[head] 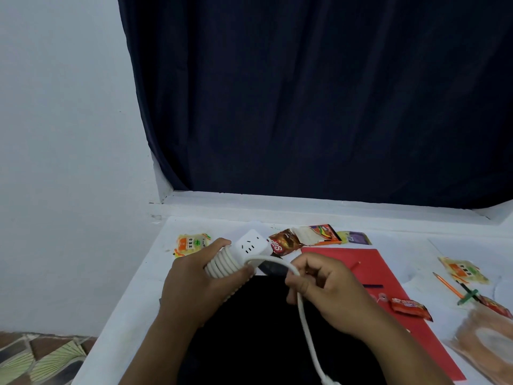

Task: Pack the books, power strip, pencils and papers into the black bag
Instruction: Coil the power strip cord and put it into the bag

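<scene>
My left hand (200,284) grips a white power strip (249,245) with several turns of its white cord wound round the body. My right hand (327,290) pinches the loose cord (308,326), which loops over from the strip and trails down to the bottom edge. Both hands hover above the black bag (258,337), lying flat on the white table (133,284). A red book or folder (372,262) lies to the right under my right hand. An orange pencil (447,284) and a green one (467,297) lie at the right.
Snack wrappers are scattered about: a yellow one (190,243) at the back left, brown and orange ones (302,238) at the back, a red one (410,308) on the red cover, another yellow one (463,269) at right. A clear plastic bag (483,340) lies at the right edge. A dark curtain hangs behind.
</scene>
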Tool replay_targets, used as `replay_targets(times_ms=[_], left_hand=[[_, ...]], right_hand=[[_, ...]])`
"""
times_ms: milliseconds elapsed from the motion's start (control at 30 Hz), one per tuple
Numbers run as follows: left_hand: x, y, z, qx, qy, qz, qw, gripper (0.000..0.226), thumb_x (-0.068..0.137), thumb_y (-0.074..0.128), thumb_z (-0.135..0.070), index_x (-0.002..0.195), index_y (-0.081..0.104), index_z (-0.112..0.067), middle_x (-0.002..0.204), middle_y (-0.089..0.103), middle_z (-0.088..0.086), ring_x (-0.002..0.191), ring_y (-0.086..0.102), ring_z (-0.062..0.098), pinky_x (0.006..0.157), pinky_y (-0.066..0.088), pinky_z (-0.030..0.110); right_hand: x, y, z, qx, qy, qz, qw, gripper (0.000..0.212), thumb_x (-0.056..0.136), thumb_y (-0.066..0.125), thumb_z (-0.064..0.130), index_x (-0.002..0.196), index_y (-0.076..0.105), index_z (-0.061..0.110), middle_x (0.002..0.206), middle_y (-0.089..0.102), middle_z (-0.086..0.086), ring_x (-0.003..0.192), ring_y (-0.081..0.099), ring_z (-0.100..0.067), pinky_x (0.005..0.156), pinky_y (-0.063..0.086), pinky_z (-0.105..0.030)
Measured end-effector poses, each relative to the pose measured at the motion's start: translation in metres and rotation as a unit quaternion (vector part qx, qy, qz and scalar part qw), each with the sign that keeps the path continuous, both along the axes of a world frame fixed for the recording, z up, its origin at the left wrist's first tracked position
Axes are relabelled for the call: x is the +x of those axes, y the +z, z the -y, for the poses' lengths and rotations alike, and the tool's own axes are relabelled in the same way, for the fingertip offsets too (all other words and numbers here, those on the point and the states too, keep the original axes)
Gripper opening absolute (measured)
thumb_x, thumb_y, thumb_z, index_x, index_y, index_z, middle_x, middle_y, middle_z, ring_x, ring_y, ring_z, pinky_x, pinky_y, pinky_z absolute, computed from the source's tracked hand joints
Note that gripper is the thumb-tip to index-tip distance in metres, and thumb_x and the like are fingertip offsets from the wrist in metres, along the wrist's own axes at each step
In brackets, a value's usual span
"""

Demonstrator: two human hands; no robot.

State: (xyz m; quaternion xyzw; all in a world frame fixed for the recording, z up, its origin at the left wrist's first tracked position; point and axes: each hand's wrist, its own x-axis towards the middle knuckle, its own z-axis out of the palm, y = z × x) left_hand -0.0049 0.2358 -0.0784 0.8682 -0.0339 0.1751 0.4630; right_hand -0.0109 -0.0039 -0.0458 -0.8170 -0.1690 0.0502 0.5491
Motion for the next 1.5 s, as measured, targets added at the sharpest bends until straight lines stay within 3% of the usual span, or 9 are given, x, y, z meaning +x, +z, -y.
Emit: replay_targets(times_ms=[233, 400, 600, 733, 967, 1167, 1267, 1333, 1500], left_hand=[[-0.005, 0.008, 0.006, -0.041, -0.130, -0.037, 0.990, 0.044, 0.067, 0.081, -0.062, 0.105, 0.070, -0.041, 0.099, 0.072, -0.019, 0.096, 0.065, 0.008, 0.082, 0.054, 0.028], [-0.010, 0.015, 0.008, -0.094, -0.256, -0.055, 0.960, 0.043, 0.074, 0.087, -0.033, 0.113, 0.074, -0.022, 0.113, 0.074, -0.003, 0.109, 0.067, 0.018, 0.089, 0.049, 0.023], [-0.010, 0.021, 0.012, -0.197, -0.266, -0.002, 0.944, 0.053, 0.074, 0.080, -0.032, 0.119, 0.070, -0.004, 0.105, 0.073, 0.011, 0.101, 0.068, 0.029, 0.086, 0.053, 0.035], [-0.014, 0.014, 0.014, -0.248, -0.203, -0.018, 0.947, 0.066, 0.064, 0.078, -0.040, 0.126, 0.066, -0.020, 0.100, 0.077, -0.008, 0.097, 0.070, 0.005, 0.080, 0.050, 0.012], [-0.013, 0.016, 0.018, -0.243, -0.229, -0.035, 0.942, 0.034, 0.079, 0.076, -0.031, 0.111, 0.071, -0.043, 0.112, 0.072, -0.013, 0.104, 0.066, 0.002, 0.083, 0.049, 0.012], [-0.008, 0.013, 0.014, -0.262, -0.217, -0.092, 0.936, 0.047, 0.078, 0.065, -0.055, 0.121, 0.061, -0.037, 0.093, 0.072, 0.003, 0.087, 0.067, 0.017, 0.076, 0.053, 0.032], [-0.004, 0.009, 0.007, -0.281, -0.214, -0.116, 0.928, 0.045, 0.077, 0.064, -0.058, 0.114, 0.063, -0.033, 0.085, 0.065, 0.016, 0.086, 0.064, 0.022, 0.076, 0.053, 0.039], [-0.003, 0.006, 0.006, -0.287, -0.227, -0.146, 0.919, 0.050, 0.079, 0.064, -0.060, 0.121, 0.060, -0.034, 0.099, 0.067, 0.021, 0.096, 0.067, 0.027, 0.086, 0.053, 0.049], [-0.009, 0.005, 0.016, -0.279, -0.257, -0.174, 0.909, 0.039, 0.102, 0.043, -0.052, 0.128, 0.064, -0.033, 0.128, 0.068, 0.001, 0.117, 0.065, 0.019, 0.097, 0.052, 0.036]], right_hand=[[0.013, 0.014, -0.004, 0.041, -0.090, 0.104, 0.990, 0.018, 0.089, 0.070, 0.011, 0.085, 0.063, 0.028, 0.075, 0.061, 0.007, 0.055, 0.048, -0.007, 0.055, 0.040, -0.018], [0.019, 0.021, -0.010, 0.105, -0.122, 0.086, 0.983, 0.010, 0.079, 0.079, 0.005, 0.079, 0.076, 0.015, 0.075, 0.074, -0.001, 0.061, 0.063, -0.011, 0.057, 0.048, -0.020], [0.019, -0.003, -0.019, 0.038, -0.053, 0.046, 0.997, 0.031, 0.085, 0.053, -0.013, 0.068, 0.068, 0.009, 0.051, 0.052, -0.012, 0.045, 0.044, -0.013, 0.046, 0.034, -0.022], [0.018, -0.018, -0.022, 0.029, -0.038, 0.028, 0.998, 0.023, 0.097, 0.057, 0.009, 0.077, 0.068, 0.008, 0.055, 0.050, 0.005, 0.045, 0.037, -0.004, 0.047, 0.028, -0.017], [0.010, -0.010, -0.017, 0.012, 0.000, 0.059, 0.998, 0.013, 0.080, 0.072, 0.051, 0.093, 0.072, 0.050, 0.081, 0.072, 0.007, 0.069, 0.058, -0.005, 0.061, 0.044, -0.019], [0.006, -0.011, -0.024, 0.008, -0.051, 0.130, 0.990, 0.022, 0.083, 0.078, 0.021, 0.096, 0.075, 0.038, 0.080, 0.070, 0.018, 0.070, 0.060, 0.004, 0.060, 0.040, -0.009], [0.006, -0.015, -0.024, -0.020, -0.040, 0.155, 0.987, 0.016, 0.085, 0.072, 0.028, 0.100, 0.076, 0.029, 0.088, 0.071, 0.017, 0.083, 0.063, -0.001, 0.067, 0.042, -0.010], [0.007, -0.016, -0.025, -0.025, -0.029, 0.165, 0.986, 0.018, 0.086, 0.069, 0.027, 0.103, 0.075, 0.029, 0.095, 0.071, 0.021, 0.090, 0.064, 0.000, 0.073, 0.043, -0.010], [0.012, -0.017, -0.023, -0.032, -0.012, 0.171, 0.985, 0.027, 0.089, 0.066, 0.016, 0.111, 0.073, 0.029, 0.106, 0.071, 0.023, 0.102, 0.065, -0.001, 0.085, 0.049, -0.018]])
